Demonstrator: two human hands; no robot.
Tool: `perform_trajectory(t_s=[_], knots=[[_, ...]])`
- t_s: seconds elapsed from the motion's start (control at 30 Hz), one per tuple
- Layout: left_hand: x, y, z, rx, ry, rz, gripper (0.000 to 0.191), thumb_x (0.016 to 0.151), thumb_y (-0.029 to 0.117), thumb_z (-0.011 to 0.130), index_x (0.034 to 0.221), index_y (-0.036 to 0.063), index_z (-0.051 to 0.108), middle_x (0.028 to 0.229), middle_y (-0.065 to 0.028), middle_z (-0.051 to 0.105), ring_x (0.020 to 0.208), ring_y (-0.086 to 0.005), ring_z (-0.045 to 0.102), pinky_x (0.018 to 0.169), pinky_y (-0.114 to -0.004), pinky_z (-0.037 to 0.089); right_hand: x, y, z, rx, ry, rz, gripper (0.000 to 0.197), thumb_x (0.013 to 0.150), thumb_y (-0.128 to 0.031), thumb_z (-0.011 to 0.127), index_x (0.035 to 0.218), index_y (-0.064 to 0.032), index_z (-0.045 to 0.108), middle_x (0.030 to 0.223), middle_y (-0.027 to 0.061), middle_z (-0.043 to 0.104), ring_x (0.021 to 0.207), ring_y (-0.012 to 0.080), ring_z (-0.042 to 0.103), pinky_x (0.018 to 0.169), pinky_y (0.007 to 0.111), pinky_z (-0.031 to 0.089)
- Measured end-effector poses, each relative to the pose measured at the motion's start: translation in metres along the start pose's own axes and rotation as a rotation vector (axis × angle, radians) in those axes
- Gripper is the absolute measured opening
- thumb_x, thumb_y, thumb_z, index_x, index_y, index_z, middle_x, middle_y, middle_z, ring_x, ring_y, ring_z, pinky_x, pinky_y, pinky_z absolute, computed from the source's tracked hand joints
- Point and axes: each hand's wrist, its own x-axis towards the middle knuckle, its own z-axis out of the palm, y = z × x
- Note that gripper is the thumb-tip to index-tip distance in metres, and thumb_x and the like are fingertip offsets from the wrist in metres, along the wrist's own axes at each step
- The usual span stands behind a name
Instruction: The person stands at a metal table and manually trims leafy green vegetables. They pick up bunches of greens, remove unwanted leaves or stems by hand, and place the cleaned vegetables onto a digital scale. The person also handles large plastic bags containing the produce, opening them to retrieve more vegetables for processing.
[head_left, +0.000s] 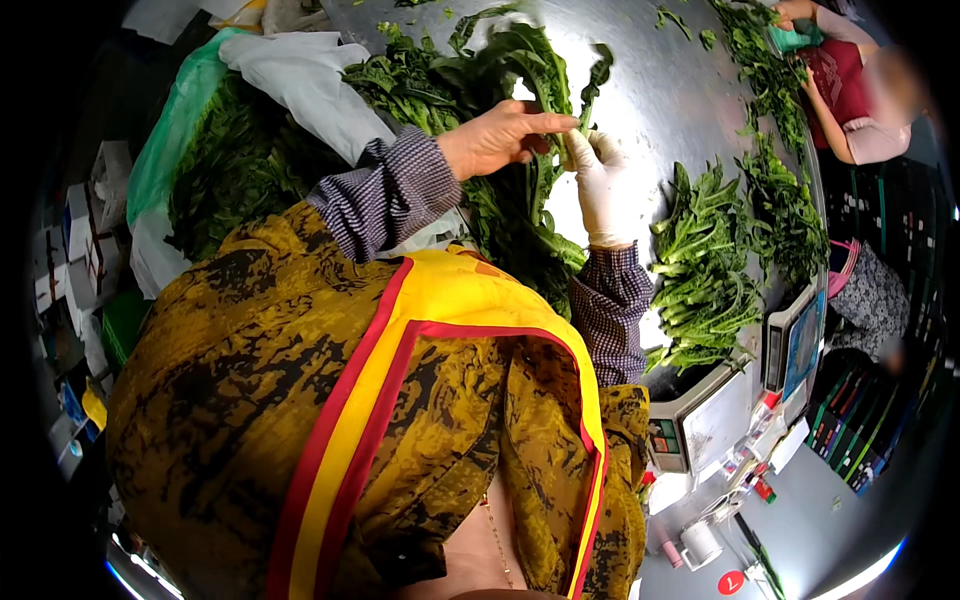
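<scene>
Above the steel table, my bare left hand (499, 136) has its fingers around a jagged-leaved green stalk (553, 79), its index finger stretched toward the other hand. My right hand (602, 182), in a white glove, pinches a narrow green leaf (597, 79) between thumb and fingers. The fingertips of both hands meet. Loose leafy greens (416, 86) lie heaped behind and below my left hand. Right of my gloved hand, trimmed greens (701, 277) are stacked in a row, pale cut stems facing left.
A plastic-lined bag (176, 150) full of greens stands at left. More greens (784, 195) line the far right edge of the steel table (637, 45). A co-worker (844, 97) handles greens there. Two weighing scales (716, 420) (795, 341), a white mug (700, 545) and stacked crates (862, 420) are at right.
</scene>
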Motion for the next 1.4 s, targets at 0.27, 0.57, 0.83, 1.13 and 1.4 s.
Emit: perform_trajectory(t_s=[0.27,0.57,0.83,1.13,1.4], knots=[[-0.005,0.005,0.024,0.258,0.124,0.716,0.014,0.074,0.011,0.056,0.086,0.0042,0.056,0.073,-0.0045,0.057,0.063,-0.0139,0.055,0.057,-0.033,0.052,-0.032,0.08,-0.03,-0.259,0.132,0.36,0.04,0.083,-0.039,0.067,0.087,0.0006,0.065,0.072,0.0086,0.065,0.061,0.0112,0.059,0.06,0.023,0.047],[-0.013,0.002,0.015,-0.081,0.022,0.21,0.009,0.085,0.01,0.065,0.09,0.0081,0.059,0.07,0.005,0.053,0.061,-0.0047,0.052,0.057,-0.021,0.045,-0.034,0.063,0.008,-0.545,-0.172,0.291,0.038,0.081,-0.037,0.069,0.076,0.0002,0.063,0.064,0.0115,0.063,0.055,0.0181,0.059,0.054,0.031,0.047],[-0.01,-0.007,0.024,-0.03,0.145,-0.184,0.025,0.075,0.027,0.078,0.082,0.0072,0.063,0.07,0.0001,0.057,0.061,-0.0092,0.055,0.055,-0.025,0.048,-0.026,0.061,-0.033,0.627,0.134,0.293,0.023,0.091,-0.028,0.062,0.087,-0.0056,0.06,0.069,-0.0023,0.053,0.057,0.0048,0.045,0.051,0.018,0.039],[0.006,-0.021,0.049,-0.455,0.258,-0.404,0.033,0.075,0.025,0.078,0.099,0.0088,0.062,0.095,-0.0027,0.056,0.068,-0.0103,0.054,0.042,-0.015,0.043,-0.028,0.042,-0.03,0.523,0.203,0.064,0.022,0.093,-0.025,0.058,0.091,-0.004,0.061,0.075,-0.0013,0.057,0.066,0.0063,0.049,0.063,0.021,0.04],[-0.012,-0.046,0.06,-0.747,-0.083,-0.371,0.021,0.077,0.015,0.074,0.092,0.0072,0.062,0.086,-0.0024,0.063,0.072,-0.0115,0.057,0.046,-0.019,0.039,-0.037,0.026,-0.035,0.757,0.137,0.049,0.021,0.095,-0.023,0.055,0.098,-0.003,0.06,0.085,0.0015,0.06,0.074,0.0106,0.053,0.071,0.025,0.043]])
